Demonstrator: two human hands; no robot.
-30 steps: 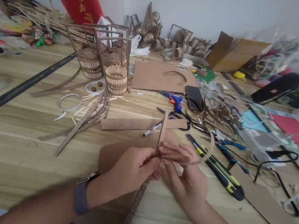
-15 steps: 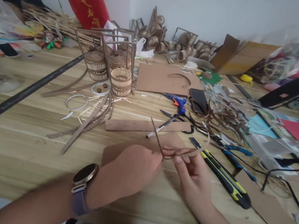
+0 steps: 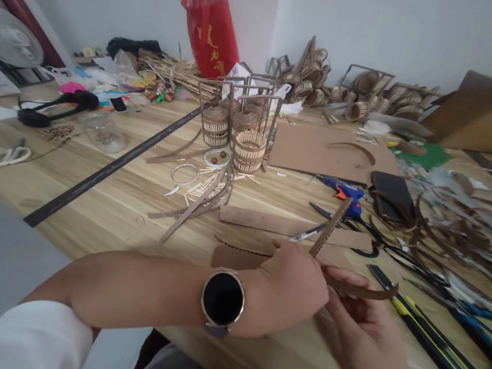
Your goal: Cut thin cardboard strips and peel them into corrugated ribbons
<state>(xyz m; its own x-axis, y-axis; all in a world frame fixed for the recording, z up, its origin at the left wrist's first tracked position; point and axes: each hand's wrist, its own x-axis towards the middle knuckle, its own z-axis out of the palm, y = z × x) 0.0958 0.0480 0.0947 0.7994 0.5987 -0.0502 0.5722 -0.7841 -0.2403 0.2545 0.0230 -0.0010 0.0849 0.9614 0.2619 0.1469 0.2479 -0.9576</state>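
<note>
Glue gun (image 3: 351, 195), one, on the bench. To its near side: left hand (image 3: 289, 293), palm down, fingers curled under and hidden, so I couldn't tell its hold; right hand (image 3: 358, 325), half closed, pinching a curved strip (image 3: 367, 291). A slanting strip (image 3: 330, 228) rose from behind the left hand toward the gun. Beyond the gun lay a cardboard sheet (image 3: 301, 149).

The back of the bare left hand (image 3: 293, 293) hides most of its fingers and the lower part of the tilted brown cardboard strip (image 3: 330, 228). At 4 o'clock the edge cuts off a black-and-yellow utility knife (image 3: 442, 350); at 10 o'clock, a round white fan (image 3: 12, 34).
</note>
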